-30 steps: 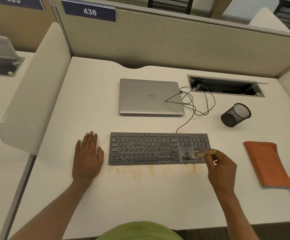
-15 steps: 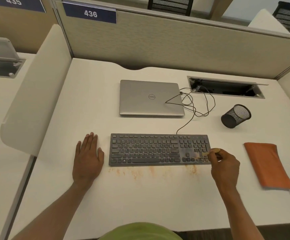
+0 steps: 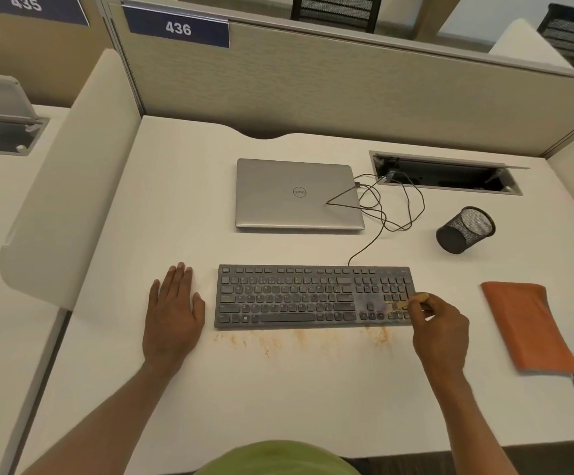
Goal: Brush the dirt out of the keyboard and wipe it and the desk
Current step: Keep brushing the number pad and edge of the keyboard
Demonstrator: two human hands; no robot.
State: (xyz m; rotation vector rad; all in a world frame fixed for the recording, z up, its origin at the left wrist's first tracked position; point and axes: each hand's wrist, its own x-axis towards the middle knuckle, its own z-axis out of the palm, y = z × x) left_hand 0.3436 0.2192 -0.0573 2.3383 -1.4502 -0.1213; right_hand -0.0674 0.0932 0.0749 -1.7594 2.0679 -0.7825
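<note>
Grey plastic keyboard [image 3: 313, 296], one, dusty at 4 o'clock.
One small tan brush [image 3: 416, 299], pinched in right grip [image 3: 441, 332], there; left grip [image 3: 172, 313] spread flat on white table [image 3: 278, 399].

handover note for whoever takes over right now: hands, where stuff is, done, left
Left hand: flat on the desk, left of the keyboard, not touching it.
Right hand: grips the brush, bristles on the keyboard's right-end keys.
Done: brushing seems partly done; orange dirt lies on the desk along the keyboard's front edge.
Left: finish brushing, then wipe keyboard and desk.
</note>
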